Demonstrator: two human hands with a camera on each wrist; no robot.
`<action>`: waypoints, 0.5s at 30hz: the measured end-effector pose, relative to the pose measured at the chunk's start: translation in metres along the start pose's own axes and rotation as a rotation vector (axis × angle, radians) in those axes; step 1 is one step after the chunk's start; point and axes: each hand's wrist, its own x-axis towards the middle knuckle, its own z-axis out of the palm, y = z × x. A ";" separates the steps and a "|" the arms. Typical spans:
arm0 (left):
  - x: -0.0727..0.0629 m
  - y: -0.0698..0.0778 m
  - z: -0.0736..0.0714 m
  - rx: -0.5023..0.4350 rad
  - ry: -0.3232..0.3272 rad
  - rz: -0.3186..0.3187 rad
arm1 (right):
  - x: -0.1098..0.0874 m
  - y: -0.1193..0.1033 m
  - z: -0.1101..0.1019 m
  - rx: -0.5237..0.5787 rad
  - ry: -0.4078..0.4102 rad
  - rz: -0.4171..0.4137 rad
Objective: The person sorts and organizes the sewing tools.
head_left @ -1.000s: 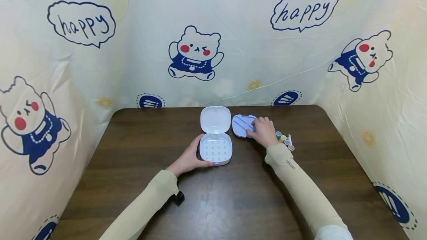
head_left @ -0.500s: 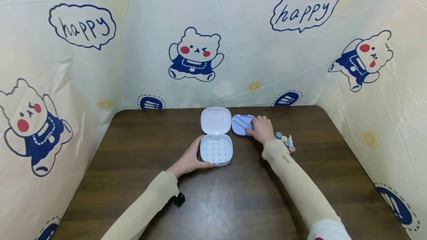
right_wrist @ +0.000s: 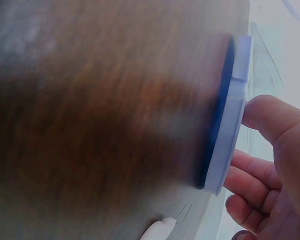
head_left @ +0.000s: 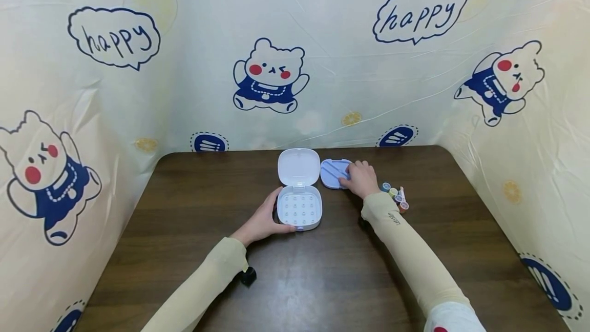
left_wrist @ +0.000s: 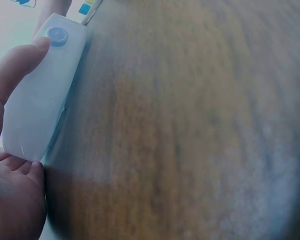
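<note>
The left hand grips the open case at eight o'clock; the right hand pinches the blue tray at three (small coloured rolls at its four).

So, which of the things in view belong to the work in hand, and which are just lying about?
In the work:
box, gripped by the left hand
tray, gripped by the right hand

Lying about:
spools, in neither hand, though the box's pegs may be for them
white tool, beside the spools
</note>
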 end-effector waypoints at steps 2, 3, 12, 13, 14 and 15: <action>0.000 0.000 0.000 -0.003 0.004 0.002 | 0.000 0.001 0.001 -0.002 -0.001 -0.001; 0.000 0.001 0.001 -0.002 0.004 0.000 | 0.000 0.001 0.001 0.000 -0.001 -0.001; -0.002 0.001 0.001 -0.011 -0.004 -0.014 | -0.001 0.002 0.004 0.048 -0.020 0.019; -0.002 0.001 0.000 -0.011 -0.006 -0.018 | 0.000 0.002 0.004 0.052 -0.023 0.022; -0.002 0.001 0.000 -0.013 -0.007 -0.022 | 0.000 0.002 0.004 0.053 -0.025 0.023; -0.002 0.001 0.000 -0.020 -0.008 -0.021 | 0.000 0.002 0.004 0.052 -0.027 0.025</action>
